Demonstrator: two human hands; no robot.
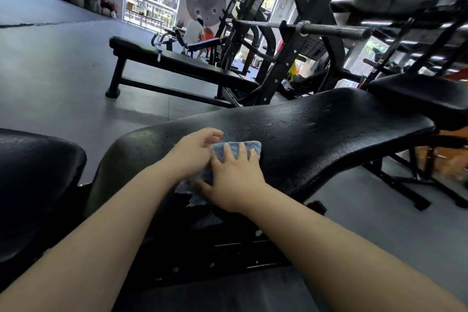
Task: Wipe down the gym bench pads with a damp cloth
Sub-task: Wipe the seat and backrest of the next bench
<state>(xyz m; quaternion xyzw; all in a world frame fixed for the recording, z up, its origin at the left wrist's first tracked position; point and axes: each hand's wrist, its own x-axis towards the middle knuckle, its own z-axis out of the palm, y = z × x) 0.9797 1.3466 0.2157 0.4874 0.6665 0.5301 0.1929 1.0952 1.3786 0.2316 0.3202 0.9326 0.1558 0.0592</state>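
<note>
both hands on the blue cloth: right hand presses flat, left hand pinches its edge.

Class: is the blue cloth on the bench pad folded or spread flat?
Folded: the cloth forms a thick block under the right hand.

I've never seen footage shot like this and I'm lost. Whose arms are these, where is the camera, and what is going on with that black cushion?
There is one picture, from a camera worn on a person's head, looking forward and down, so the bare arms are the wearer's own. The right hand presses a folded blue cloth flat on a long black padded bench pad speckled with droplets. The left hand pinches the cloth's near edge. Another black flat bench and a steel barbell on a rack stand behind.
</note>
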